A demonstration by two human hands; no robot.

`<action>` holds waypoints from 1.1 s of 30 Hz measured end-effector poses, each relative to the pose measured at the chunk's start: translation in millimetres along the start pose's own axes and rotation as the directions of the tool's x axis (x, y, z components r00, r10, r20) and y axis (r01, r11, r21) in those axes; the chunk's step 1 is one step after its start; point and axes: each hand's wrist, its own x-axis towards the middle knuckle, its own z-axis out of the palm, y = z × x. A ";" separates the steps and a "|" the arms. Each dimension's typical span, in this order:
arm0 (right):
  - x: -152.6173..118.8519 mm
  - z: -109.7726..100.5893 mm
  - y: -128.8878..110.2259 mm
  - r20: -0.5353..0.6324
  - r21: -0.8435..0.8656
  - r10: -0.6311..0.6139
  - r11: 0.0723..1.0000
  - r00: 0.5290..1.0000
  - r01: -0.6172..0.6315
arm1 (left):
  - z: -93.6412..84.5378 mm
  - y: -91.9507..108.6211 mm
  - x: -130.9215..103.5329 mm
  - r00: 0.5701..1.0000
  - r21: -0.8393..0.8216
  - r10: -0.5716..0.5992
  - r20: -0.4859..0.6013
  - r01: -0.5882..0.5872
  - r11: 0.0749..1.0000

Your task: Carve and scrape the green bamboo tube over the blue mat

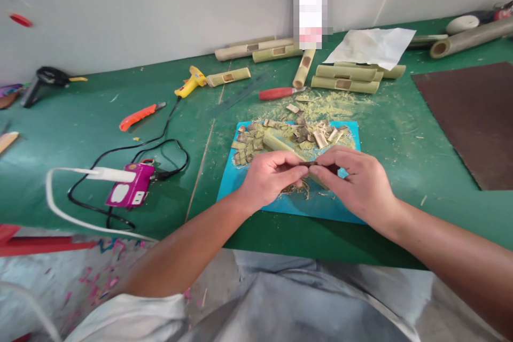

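Above the blue mat (230,181), left hand (269,177) and right hand (358,184) pinch 1 small dark piece (308,164), fingers (295,173) closed on opposite ends; even pressure likely steadies it best.

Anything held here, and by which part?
A small dark piece, pinched between thumb and fingers: left hand at one end, right hand at the other.
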 end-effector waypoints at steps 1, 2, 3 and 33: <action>0.0 0.1 0.0 0.000 -0.002 0.000 1.000 1.000 0.000 | -0.1 -0.5 0.1 1.000 -0.002 -0.002 0.001 0.002 1.000; 0.1 0.2 0.1 0.001 -0.003 0.001 1.000 1.000 -0.001 | -0.2 -0.9 0.3 1.000 -0.003 -0.003 0.003 0.003 1.000; 0.2 0.4 0.2 0.001 -0.003 0.003 1.000 1.000 -0.003 | -0.3 -1.2 0.5 1.000 -0.004 -0.003 0.005 0.003 1.000; 0.7 0.9 -3.4 0.008 0.151 0.128 0.980 0.992 -0.127 | 2.1 2.6 -0.7 0.995 -0.036 0.087 0.039 -0.085 0.996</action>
